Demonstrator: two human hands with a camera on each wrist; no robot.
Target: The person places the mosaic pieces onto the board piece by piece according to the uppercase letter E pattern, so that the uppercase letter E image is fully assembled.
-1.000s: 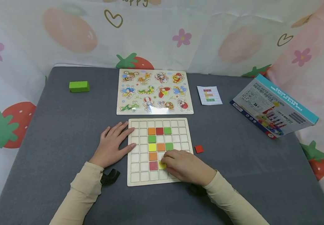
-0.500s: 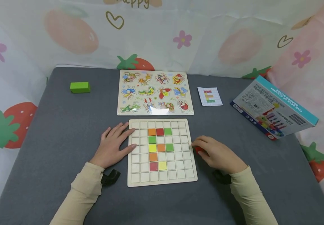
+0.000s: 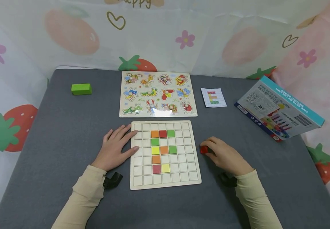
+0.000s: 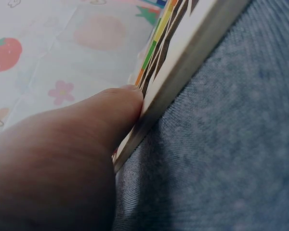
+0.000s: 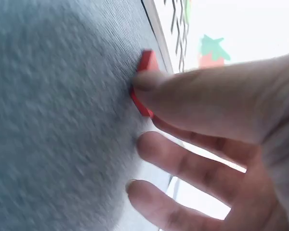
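Observation:
A wooden grid board [image 3: 182, 176] lies on the table, with orange, red, green and yellow square tiles in several of its cells. My left hand [image 3: 114, 149] rests at the board's left edge, fingers straight and spread over the rim; in the left wrist view the thumb [image 4: 120, 103] touches the board's side. Just right of the board, my right hand [image 3: 225, 156] pinches a red square tile [image 3: 204, 149] between thumb and forefinger. The right wrist view has this tile at a tilt close to the cloth, the other fingers [image 5: 183, 163] apart from it.
Behind the grid board lies an insect picture puzzle [image 3: 157, 93]. A pattern card [image 3: 214, 97] is to its right, and a cardboard box [image 3: 279, 108] stands farther right. A green block [image 3: 81, 89] sits at the back left. Grey cloth [image 3: 53, 143] covers the table.
My right hand has left the yellow tile in the board's lower part, moved right and taken hold of the loose red tile. The left hand has stayed in place.

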